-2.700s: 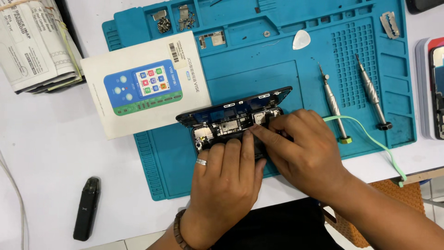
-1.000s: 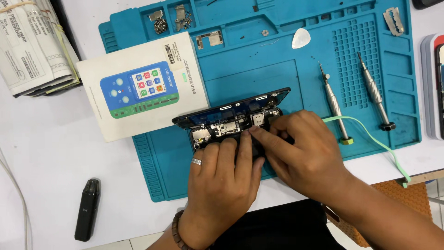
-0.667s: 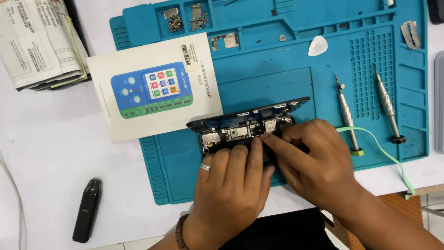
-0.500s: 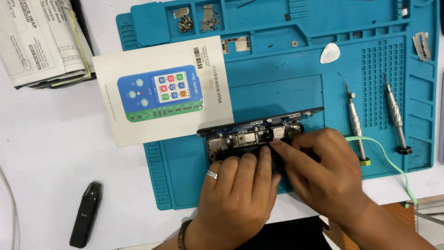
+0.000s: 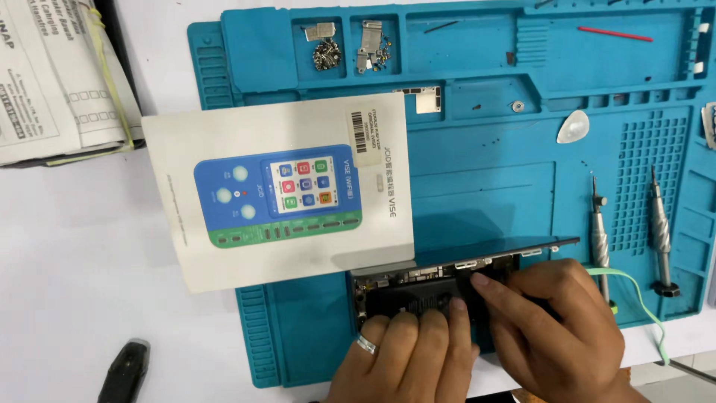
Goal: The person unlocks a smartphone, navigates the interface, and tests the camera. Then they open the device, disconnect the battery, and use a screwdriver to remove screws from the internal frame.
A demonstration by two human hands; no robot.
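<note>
An opened smartphone (image 5: 418, 287) lies on a blue repair mat (image 5: 477, 172), its dark screen panel (image 5: 477, 254) tilted up along the far edge and the inner boards showing. My left hand (image 5: 406, 358), with a ring on one finger, rests its fingertips on the phone's near side. My right hand (image 5: 548, 328) grips the phone's right part, fingertips pressing on the inside near the middle. A thin green strip (image 5: 634, 287) runs out from under my right hand.
A white box (image 5: 283, 190) with a blue device picture overlaps the mat's left side. Two screwdrivers (image 5: 600, 231) (image 5: 660, 235) lie at right, a white pick (image 5: 573, 128) above them. Small screws and metal plates (image 5: 326, 54) fill the top trays. Papers (image 5: 60, 75) lie top left, a black device (image 5: 123, 371) bottom left.
The view has shifted, so everything sits further right and lower in frame. Both hands stay on the phone, the fingers only shifting slightly on its inside.
</note>
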